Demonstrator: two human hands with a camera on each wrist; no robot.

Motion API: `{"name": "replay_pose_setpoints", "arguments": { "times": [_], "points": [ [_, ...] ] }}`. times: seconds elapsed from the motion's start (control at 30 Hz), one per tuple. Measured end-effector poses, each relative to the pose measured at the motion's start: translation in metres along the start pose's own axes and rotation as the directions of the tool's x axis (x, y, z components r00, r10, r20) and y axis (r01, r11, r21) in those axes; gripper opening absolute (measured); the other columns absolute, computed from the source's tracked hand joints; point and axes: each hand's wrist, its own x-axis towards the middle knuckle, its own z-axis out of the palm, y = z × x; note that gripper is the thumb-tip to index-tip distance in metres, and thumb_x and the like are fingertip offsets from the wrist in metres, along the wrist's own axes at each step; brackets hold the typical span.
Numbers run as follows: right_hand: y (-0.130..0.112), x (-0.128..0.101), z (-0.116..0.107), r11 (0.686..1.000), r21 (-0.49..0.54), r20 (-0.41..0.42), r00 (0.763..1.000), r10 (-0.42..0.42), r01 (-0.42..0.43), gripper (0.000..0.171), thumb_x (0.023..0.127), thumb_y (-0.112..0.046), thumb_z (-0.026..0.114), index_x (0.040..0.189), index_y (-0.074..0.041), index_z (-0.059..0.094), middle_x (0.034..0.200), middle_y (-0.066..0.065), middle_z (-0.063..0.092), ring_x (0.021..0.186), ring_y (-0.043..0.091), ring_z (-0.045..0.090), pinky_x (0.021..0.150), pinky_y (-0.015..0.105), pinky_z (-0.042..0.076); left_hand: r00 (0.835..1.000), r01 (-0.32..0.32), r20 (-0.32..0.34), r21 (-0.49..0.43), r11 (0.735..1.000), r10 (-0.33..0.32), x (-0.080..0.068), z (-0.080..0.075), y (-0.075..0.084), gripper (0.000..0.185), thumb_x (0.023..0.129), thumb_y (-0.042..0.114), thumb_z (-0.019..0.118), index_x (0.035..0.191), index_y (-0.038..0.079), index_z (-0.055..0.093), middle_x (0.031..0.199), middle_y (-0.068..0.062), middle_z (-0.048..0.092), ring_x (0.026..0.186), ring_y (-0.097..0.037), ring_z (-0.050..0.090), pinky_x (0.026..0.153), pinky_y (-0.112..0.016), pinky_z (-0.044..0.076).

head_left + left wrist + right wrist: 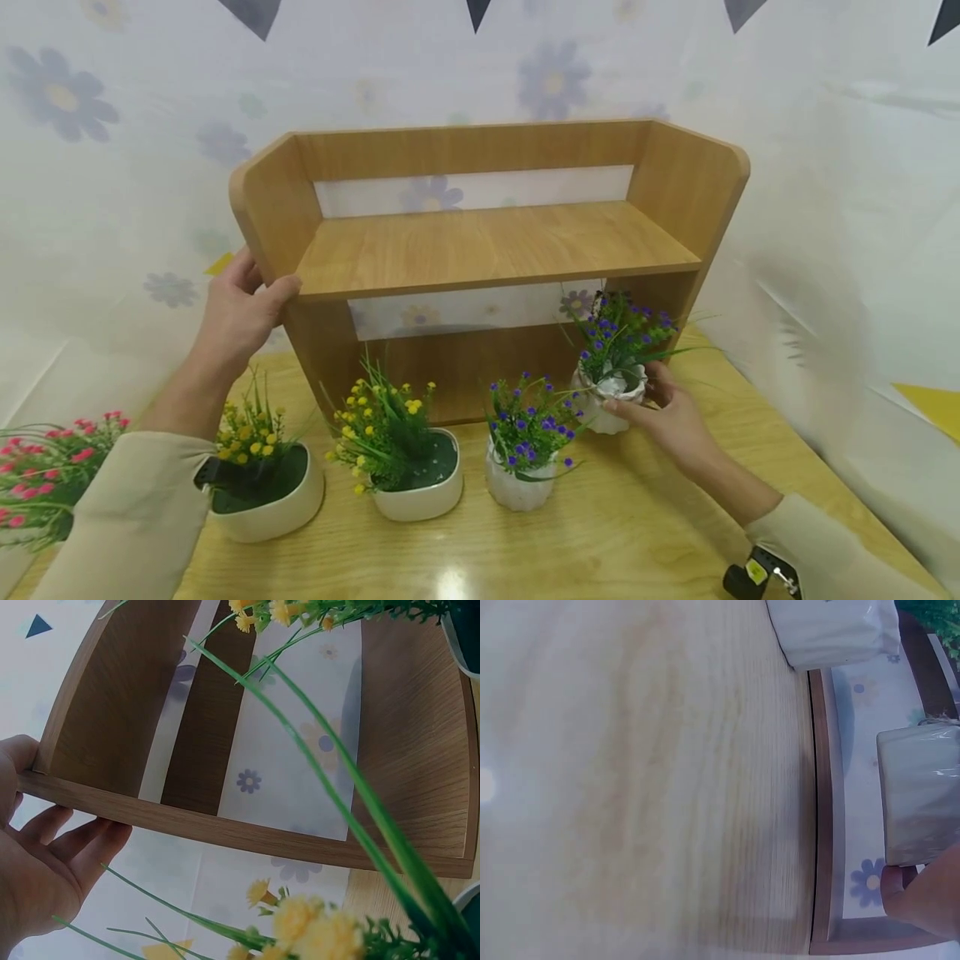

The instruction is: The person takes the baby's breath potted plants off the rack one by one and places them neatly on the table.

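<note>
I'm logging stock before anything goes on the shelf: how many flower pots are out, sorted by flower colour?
Blue flowers: 2, one standing on the table and one held by the right hand
Yellow flowers: 2, the middle pot and the one left of it
Pink flowers: 1, at the left edge
Total: 5 pots

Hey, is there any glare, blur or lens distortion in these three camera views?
Head view: a glare spot on the table, and the shelf bows from wide-angle distortion. Left wrist view: near yellow flowers are soft. Right wrist view: hazy and washed out, with the white pot blurred.
</note>
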Motion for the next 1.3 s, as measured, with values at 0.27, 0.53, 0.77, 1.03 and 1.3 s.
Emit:
{"name": "replay_pose_setpoints", "arguments": {
  "times": [0.27,0.53,0.77,1.03,1.3],
  "points": [
    [-0.002,-0.022,-0.011,1.000,0.010,0.040,0.999,-0.008,0.008,0.074,0.093,-0.023,0.076,0.150,-0.004,0.032,0.153,0.016,0.036,0.142,0.046,0.030,0.093,0.018,0.048,1.000,-0.007,-0.009,-0.004,1.000,0.007,-0.001,-0.003,0.000,0.061,0.102,0.026,0.056,0.158,0.034,0.032,0.154,-0.016,0.041,0.130,-0.036,0.048,0.101,-0.058,0.045],
    [-0.001,-0.038,-0.021,1.000,-0.020,-0.001,1.000,0.018,-0.018,0.069,0.092,-0.021,0.076,0.146,-0.003,0.037,0.149,0.014,0.039,0.141,0.045,0.033,0.089,0.015,0.049,1.000,-0.006,-0.008,-0.008,1.000,0.006,0.000,-0.004,-0.001,0.061,0.102,0.026,0.056,0.158,0.034,0.032,0.155,-0.017,0.039,0.131,-0.039,0.046,0.101,-0.061,0.044],
    [0.003,-0.049,-0.031,0.998,-0.064,0.001,1.000,0.017,-0.016,0.070,0.091,-0.018,0.077,0.147,-0.001,0.037,0.149,0.015,0.038,0.142,0.048,0.028,0.093,0.011,0.044,1.000,-0.002,-0.007,-0.006,1.000,0.002,-0.001,-0.003,0.000,0.061,0.102,0.026,0.056,0.158,0.035,0.032,0.155,-0.016,0.039,0.131,-0.038,0.047,0.101,-0.060,0.044],
    [0.009,-0.060,-0.035,0.997,-0.080,-0.012,1.000,0.016,-0.017,0.066,0.090,-0.017,0.078,0.143,-0.002,0.041,0.143,0.012,0.044,0.139,0.038,0.037,0.092,0.010,0.043,1.000,-0.004,-0.013,0.004,1.000,0.004,-0.002,-0.003,0.003,0.061,0.102,0.026,0.056,0.157,0.034,0.033,0.154,-0.015,0.041,0.128,-0.036,0.049,0.101,-0.057,0.045],
    [0.013,-0.067,-0.034,0.997,-0.067,-0.009,0.999,0.039,-0.039,0.067,0.088,-0.012,0.079,0.141,0.003,0.041,0.135,0.024,0.054,0.110,-0.008,0.054,0.087,0.017,0.051,1.000,0.003,-0.016,-0.006,1.000,-0.004,-0.002,-0.001,0.003,0.061,0.102,0.026,0.056,0.158,0.034,0.033,0.155,-0.016,0.040,0.130,-0.039,0.048,0.101,-0.060,0.044]
  ]
}}
